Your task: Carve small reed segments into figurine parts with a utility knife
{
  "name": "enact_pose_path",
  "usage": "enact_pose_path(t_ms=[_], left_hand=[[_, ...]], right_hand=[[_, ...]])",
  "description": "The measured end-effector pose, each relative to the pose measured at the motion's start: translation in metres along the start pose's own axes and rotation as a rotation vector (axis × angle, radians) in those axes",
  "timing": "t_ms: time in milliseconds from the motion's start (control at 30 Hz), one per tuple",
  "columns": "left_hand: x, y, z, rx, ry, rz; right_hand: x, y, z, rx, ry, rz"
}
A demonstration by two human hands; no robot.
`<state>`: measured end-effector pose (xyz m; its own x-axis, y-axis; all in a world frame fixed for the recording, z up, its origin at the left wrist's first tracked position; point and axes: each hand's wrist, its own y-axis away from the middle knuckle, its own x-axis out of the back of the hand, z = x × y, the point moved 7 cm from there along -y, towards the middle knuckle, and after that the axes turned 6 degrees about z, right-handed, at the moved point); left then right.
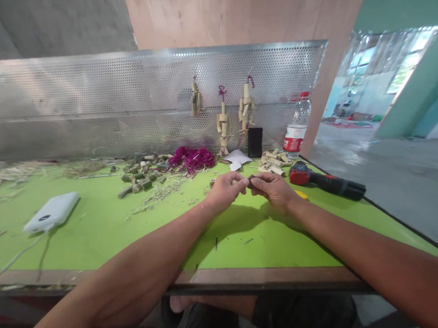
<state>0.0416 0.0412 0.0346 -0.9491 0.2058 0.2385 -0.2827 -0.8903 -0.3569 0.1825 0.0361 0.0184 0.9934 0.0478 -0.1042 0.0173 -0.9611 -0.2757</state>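
Observation:
Above the green tabletop, my left hand (226,189) and my right hand (273,191) meet, thumbs and fingertips pinched together. Between the fingertips shows a small dark brown piece (251,180), mostly hidden, so its kind is unclear. Just behind my right hand lies a pile of short pale cut sticks (273,162). Beyond my left hand sits a tangle of magenta string (192,159). Jointed stick figures (223,126) with magenta cord loops stand against the perforated metal panel.
A red and black power drill (328,181) lies at right, near a plastic bottle (297,126). A black box-like object (255,142) leans by a white paper piece (237,159). Bark-covered stick pieces (140,182) and shavings lie left of centre. A white power bank (52,212) with a cable is far left.

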Motion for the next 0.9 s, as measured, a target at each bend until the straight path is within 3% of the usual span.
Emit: enact_pose_path(t_ms=[167, 333, 567, 733, 900], left_hand=[[-0.007, 0.001, -0.007, 0.063, 0.201, -0.019], [-0.007, -0.003, -0.011, 0.095, 0.349, 0.015], [-0.009, -0.009, -0.033, 0.331, 0.668, -0.041], [-0.008, -0.007, -0.027, 0.251, 0.598, -0.224], [-0.014, -0.003, -0.032, 0.252, 0.354, -0.294]], right_hand=[[-0.008, 0.0, 0.006, -0.107, -0.151, 0.017], [-0.024, -0.015, -0.006, -0.156, -0.045, -0.045], [-0.005, -0.032, -0.015, 0.085, 0.218, 0.171], [-0.001, -0.018, -0.008, 0.187, 0.268, 0.128], [-0.015, -0.01, -0.016, 0.31, 0.496, -0.016]])
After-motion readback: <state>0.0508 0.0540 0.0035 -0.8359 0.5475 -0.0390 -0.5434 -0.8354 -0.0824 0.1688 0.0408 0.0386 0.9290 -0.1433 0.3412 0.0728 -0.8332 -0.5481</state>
